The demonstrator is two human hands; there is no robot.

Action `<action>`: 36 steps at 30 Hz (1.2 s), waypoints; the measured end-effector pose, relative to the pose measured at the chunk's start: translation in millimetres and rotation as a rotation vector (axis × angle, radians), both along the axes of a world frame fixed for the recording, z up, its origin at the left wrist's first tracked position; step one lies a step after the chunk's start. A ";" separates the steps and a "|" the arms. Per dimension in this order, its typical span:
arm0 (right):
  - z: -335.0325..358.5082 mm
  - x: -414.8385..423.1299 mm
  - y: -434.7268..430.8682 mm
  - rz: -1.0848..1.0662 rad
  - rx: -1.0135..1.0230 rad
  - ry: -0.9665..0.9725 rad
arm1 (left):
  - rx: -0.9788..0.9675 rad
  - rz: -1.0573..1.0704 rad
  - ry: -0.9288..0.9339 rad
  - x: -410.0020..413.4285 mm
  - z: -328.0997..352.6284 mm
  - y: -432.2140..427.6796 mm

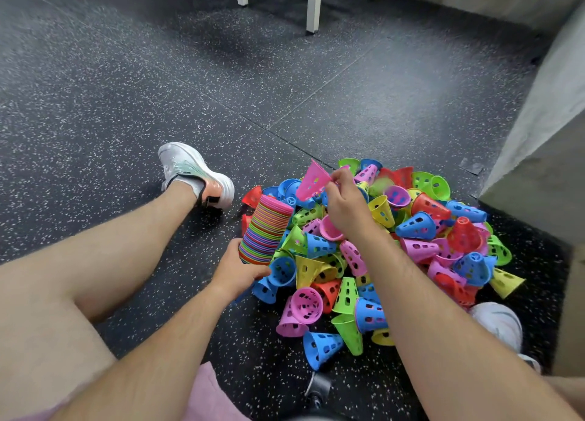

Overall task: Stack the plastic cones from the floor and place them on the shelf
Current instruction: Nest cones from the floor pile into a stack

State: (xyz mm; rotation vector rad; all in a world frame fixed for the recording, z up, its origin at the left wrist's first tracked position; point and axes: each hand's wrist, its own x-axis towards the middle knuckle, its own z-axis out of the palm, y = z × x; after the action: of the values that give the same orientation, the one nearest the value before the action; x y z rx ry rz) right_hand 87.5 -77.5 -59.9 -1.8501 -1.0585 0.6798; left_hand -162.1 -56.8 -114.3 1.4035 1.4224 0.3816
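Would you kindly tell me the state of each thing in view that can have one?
stack: nested, tilted, held at its lower end.
pink cone: lifted above the pile, not yet on the stack.
pile: loose cones, unstacked, heaped on the floor.
left hand: grips the stack.
right hand: pinches the pink cone.

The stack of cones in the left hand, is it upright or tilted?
Tilted. The stack of cones leans up and right from the left hand, which grips its lower end.
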 end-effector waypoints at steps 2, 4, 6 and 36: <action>2.6 -1.1 -2.3 0.039 0.004 -0.036 | 0.013 -0.014 0.017 2.4 -0.3 -0.2; 5.4 -3.1 -5.3 0.069 -0.019 -0.072 | 0.028 -0.034 0.019 7.2 -0.3 -1.4; 8.3 -8.2 -8.1 0.133 -0.091 -0.095 | 0.047 -0.059 0.021 12.3 1.0 -3.3; -82.4 -40.3 -5.3 0.350 -0.344 -0.762 | -0.019 -0.020 0.032 -7.8 -19.5 9.8</action>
State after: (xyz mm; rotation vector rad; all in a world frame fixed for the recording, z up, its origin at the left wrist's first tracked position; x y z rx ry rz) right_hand 47.2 -82.9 -142.3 -2.3219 -1.8811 0.3520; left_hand -170.0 -47.0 -133.8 1.4129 1.4327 0.3334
